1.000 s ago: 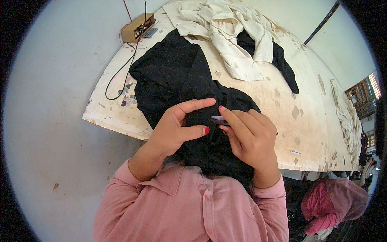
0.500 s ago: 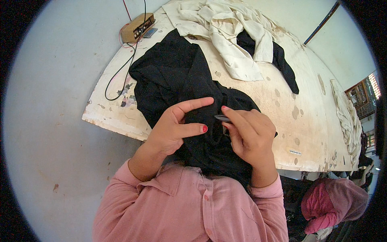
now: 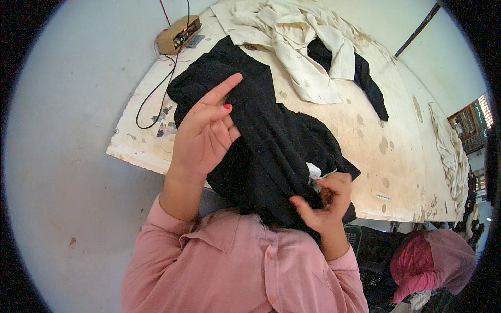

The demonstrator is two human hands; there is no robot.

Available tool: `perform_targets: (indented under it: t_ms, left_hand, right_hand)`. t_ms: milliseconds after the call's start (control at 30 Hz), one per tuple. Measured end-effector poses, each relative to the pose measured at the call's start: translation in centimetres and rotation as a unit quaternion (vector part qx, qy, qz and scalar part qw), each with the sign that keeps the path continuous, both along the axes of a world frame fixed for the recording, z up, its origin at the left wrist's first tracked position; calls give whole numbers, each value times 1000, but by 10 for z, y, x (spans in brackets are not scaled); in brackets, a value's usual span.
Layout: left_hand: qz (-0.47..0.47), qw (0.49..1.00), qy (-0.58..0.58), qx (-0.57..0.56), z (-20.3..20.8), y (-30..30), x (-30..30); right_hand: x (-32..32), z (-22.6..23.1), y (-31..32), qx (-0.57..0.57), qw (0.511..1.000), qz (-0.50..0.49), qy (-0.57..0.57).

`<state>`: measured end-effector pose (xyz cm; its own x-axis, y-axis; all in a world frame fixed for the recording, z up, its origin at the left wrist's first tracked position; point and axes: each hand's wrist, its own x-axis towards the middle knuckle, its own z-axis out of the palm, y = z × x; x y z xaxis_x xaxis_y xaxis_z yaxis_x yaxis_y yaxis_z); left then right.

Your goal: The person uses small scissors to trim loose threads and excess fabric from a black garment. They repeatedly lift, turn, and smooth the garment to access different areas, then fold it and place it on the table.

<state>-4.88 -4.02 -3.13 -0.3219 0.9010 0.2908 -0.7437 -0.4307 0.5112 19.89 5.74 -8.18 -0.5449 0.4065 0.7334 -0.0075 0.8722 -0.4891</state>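
A black cloth garment (image 3: 255, 130) lies bunched over the table's near edge and down against my body. Over its left part my left hand (image 3: 203, 135) is raised, index finger stretched out, thumb beside it and the other fingers bent; nothing shows in it. My right hand (image 3: 330, 206) is at the garment's lower right, slightly blurred, its fingers curled and its thumb apart from them. Something dark shows inside those curled fingers, too unclear to name. Just above them a small white piece (image 3: 314, 171) shows on the black cloth.
Cream garments (image 3: 308, 57) lie heaped at the table's far side, with another black cloth (image 3: 369, 86) partly under them. A brown control box (image 3: 177, 36) with a looping cable stands at the far left. Lower right, another person (image 3: 433, 263) bends beside dark crates.
My left hand has moved up and away from my right. My right hand has dropped lower and turned; the pointed metal tool in it no longer shows. The white piece has come into view.
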Motion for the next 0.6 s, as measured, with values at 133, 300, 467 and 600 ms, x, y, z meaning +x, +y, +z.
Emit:
perform_targets:
  t_ms: [133, 300, 467, 600]
  left_hand:
    - [67, 996, 62, -19, 9, 10, -8]
    - [128, 984, 117, -48, 24, 14, 1]
    - [203, 953, 203, -96, 22, 17, 23]
    - [203, 944, 246, -80, 25, 13, 39]
  right_hand:
    - [1, 9, -2, 39, 991, -46, -117]
    - [18, 18, 32, 33, 977, -179, -113]
    - [4, 56, 39, -147, 988, -56, -2]
    - [-29, 88, 28, -16, 999, -1, -32]
